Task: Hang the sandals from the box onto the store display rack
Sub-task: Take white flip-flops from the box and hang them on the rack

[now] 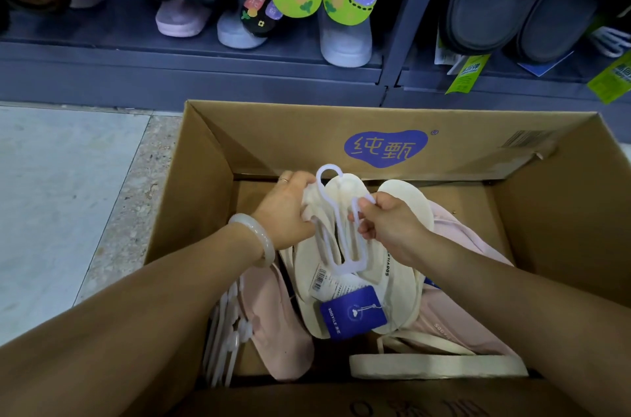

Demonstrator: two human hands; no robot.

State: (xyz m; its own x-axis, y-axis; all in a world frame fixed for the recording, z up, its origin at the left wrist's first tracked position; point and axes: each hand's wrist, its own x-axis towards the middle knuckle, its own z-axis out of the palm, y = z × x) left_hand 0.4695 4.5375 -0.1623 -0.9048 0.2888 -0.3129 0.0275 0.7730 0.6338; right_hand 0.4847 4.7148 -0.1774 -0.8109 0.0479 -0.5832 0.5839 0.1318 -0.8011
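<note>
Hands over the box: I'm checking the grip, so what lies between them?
Head view: the white plastic hanger on the cream sandals lies between the left hand and right hand.

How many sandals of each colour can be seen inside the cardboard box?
Cream sandals: 4 visible, two of them held by the left hand and right hand
Pink sandals: 2 visible
Total: 6; more may lie hidden underneath.

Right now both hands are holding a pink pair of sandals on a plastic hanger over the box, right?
Not pink. The head view shows the sandals in both hands are cream white, on a plastic hanger over the box; pink ones lie beneath.
</note>
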